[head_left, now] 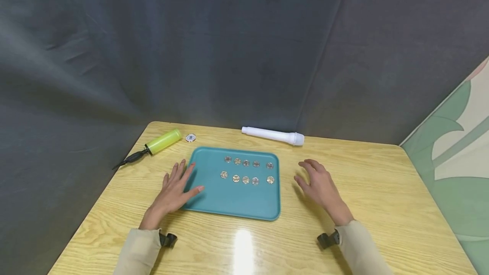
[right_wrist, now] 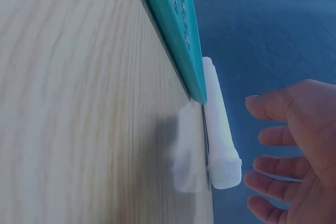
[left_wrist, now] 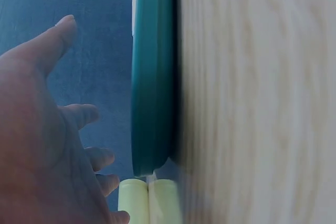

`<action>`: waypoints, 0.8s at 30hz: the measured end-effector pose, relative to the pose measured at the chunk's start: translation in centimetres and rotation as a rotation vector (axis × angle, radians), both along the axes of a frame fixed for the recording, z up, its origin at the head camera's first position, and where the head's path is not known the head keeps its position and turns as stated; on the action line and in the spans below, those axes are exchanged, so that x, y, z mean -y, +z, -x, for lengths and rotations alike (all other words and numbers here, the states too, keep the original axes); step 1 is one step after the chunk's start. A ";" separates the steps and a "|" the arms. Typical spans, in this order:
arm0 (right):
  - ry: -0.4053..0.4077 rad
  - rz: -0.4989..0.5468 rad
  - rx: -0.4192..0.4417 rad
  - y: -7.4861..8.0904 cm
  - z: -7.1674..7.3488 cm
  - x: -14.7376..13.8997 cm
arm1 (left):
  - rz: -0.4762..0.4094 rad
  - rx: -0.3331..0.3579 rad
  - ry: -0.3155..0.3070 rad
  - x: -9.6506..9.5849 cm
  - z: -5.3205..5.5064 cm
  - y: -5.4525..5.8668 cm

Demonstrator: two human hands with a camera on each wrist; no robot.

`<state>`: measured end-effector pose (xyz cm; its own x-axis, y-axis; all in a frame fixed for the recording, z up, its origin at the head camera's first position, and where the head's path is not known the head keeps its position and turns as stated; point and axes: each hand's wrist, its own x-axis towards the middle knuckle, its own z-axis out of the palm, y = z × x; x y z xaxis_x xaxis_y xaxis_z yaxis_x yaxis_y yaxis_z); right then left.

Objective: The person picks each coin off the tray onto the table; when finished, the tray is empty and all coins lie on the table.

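A teal tray [head_left: 229, 203] lies on the table with several small round metallic pieces [head_left: 245, 180] in two rows on it. Over the tray's left edge, my left hand [head_left: 173, 192] is spread with the thumb apart and nothing held. In the left wrist view its palm and fingers [left_wrist: 81, 114] show beside the tray's side wall [left_wrist: 152, 77]. To the right of the tray, my right hand [head_left: 318, 186] hovers over the table, fingers loosely bent and holding nothing. The right wrist view shows that hand [right_wrist: 310, 145] near a white microphone-shaped stick [right_wrist: 218, 114].
Behind the tray lies the white stick [head_left: 271, 135]. A yellow-green hand pump [head_left: 164, 141] with a black handle sits at the back left, next to a poker chip [head_left: 190, 138]. A dark curtain [head_left: 229, 54] hangs along the table's far edge.
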<state>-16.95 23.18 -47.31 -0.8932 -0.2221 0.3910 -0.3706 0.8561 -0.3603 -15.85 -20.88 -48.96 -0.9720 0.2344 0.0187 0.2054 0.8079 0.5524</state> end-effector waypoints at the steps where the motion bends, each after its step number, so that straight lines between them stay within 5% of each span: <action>1: 0.003 0.004 0.002 0.0 0.1 0.1 | -0.005 0.007 -0.002 0.0 0.1 -0.1; 12: 0.006 0.053 0.074 0.1 1.4 1.8 | -0.087 0.068 -0.034 0.6 0.8 -1.1; 24: 0.020 0.128 0.156 -0.7 2.9 2.9 | -0.059 0.079 -0.013 1.4 1.4 -2.0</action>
<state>-19.81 20.24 -48.04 -0.9409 -0.1978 0.2748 -0.3184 0.7929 -0.5196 -17.20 -22.26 -50.94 -0.9679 0.2476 -0.0443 0.1692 0.7713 0.6136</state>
